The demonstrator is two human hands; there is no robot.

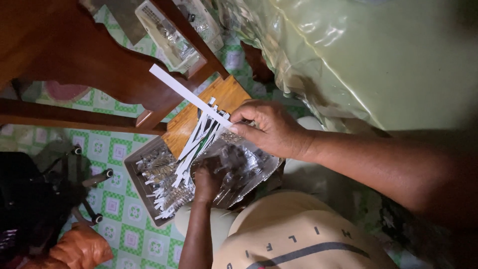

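Right hand (271, 130): forearm enters from right edge, wrist bent, fingers curled, thumb and forefinger pinched together. Left hand (208, 180): arm comes up from bottom, back of hand showing, fingers curled under, partly hidden.

White paper strips (199, 134) fan out over a clear, glinting plastic bag (244, 169) with dark contents. A grey tray (134, 172) holds silvery-grey pieces mixed with white scraps. The wooden stool (209, 107) is orange-brown; the wooden chair (74, 55) is a darker reddish brown. The floor covering (124, 209) is checked green and white with small flower motifs. A pale green sheet of plastic (388, 60) shines. The shirt (294, 234) is beige with a grey stripe. An orange bag (82, 249) sits beside black fabric (25, 199).
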